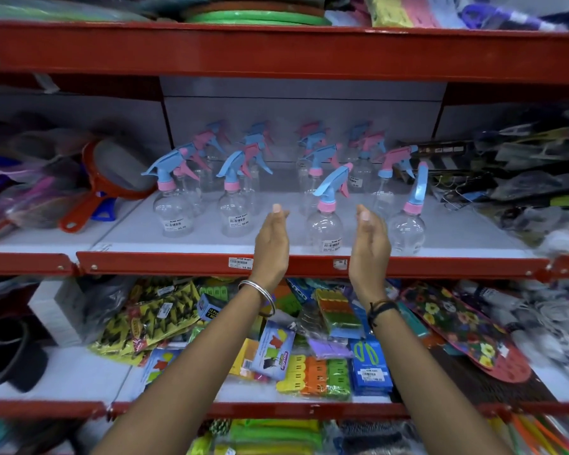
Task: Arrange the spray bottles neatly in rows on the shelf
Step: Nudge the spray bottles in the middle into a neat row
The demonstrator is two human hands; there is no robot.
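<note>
Several clear spray bottles with blue and pink trigger heads stand in rows on the white shelf (pixel 211 243) with a red front rail. One front bottle (pixel 326 224), with a blue trigger and pink collar, stands between my two hands near the shelf edge. My left hand (pixel 271 241) is flat and upright to its left, fingers together, not touching it. My right hand (pixel 370 239) is held the same way to its right, palm facing the bottle, apart from it. Another front bottle (pixel 406 224) stands just right of my right hand. Two more (pixel 173 211) (pixel 235 211) stand front left.
A red strainer (pixel 112 178) lies on the shelf at the left, dark packaged goods (pixel 513 178) at the right. The red beam of the upper shelf (pixel 276 50) hangs overhead. The lower shelf holds colourful packets and clips (pixel 309 356).
</note>
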